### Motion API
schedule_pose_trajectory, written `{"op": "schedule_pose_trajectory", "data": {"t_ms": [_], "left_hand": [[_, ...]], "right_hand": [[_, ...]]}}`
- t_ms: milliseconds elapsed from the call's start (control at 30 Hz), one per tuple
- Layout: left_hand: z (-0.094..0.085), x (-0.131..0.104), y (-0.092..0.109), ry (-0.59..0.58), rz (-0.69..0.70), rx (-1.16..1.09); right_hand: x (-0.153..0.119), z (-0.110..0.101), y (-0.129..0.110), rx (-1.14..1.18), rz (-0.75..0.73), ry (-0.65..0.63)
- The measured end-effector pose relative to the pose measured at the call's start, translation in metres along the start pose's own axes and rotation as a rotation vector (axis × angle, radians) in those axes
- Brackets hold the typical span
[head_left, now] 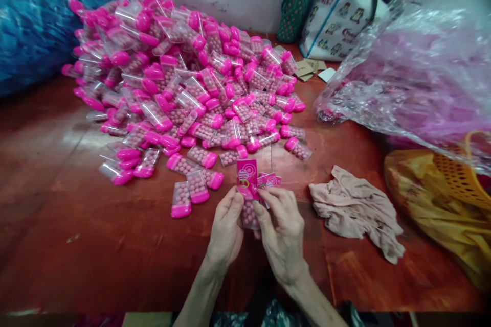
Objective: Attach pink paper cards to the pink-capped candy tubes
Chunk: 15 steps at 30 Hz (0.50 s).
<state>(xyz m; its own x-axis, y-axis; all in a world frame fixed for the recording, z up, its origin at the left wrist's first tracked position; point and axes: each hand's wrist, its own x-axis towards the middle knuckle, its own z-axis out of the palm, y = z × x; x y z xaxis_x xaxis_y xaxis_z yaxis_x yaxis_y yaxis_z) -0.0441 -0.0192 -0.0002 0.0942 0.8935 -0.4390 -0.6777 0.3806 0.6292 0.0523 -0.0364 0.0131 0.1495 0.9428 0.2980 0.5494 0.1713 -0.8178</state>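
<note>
Above a reddish table (115, 265), left hand (225, 222) and right hand (283, 225) pinching ball-filled container (250, 216), pink label (246, 178) at its far end

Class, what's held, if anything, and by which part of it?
A box, by its sides, left hand left, right hand right; and a pink label, by its lower end.

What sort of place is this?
Probably a small workroom where goods are handled in bulk by hand: a heap of pink-capped containers lies on a reddish table, with a large, clear plastic bag at the right.
</note>
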Motion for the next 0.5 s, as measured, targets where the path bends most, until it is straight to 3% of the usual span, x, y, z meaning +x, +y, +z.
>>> {"op": "schedule_pose_trajectory", "data": {"t_ms": [167, 333, 500], "left_hand": [[0.0, -0.002, -0.002, -0.009, 0.022, 0.044], [-0.005, -0.003, -0.007, -0.062, 0.048, 0.161], [-0.007, -0.005, -0.009, -0.256, 0.039, 0.256]], "right_hand": [[-0.005, 0.009, 0.003, 0.025, -0.064, -0.006], [-0.001, 0.006, 0.001, 0.256, 0.232, -0.061], [0.005, 0.005, 0.001, 0.461, 0.42, -0.036]]}}
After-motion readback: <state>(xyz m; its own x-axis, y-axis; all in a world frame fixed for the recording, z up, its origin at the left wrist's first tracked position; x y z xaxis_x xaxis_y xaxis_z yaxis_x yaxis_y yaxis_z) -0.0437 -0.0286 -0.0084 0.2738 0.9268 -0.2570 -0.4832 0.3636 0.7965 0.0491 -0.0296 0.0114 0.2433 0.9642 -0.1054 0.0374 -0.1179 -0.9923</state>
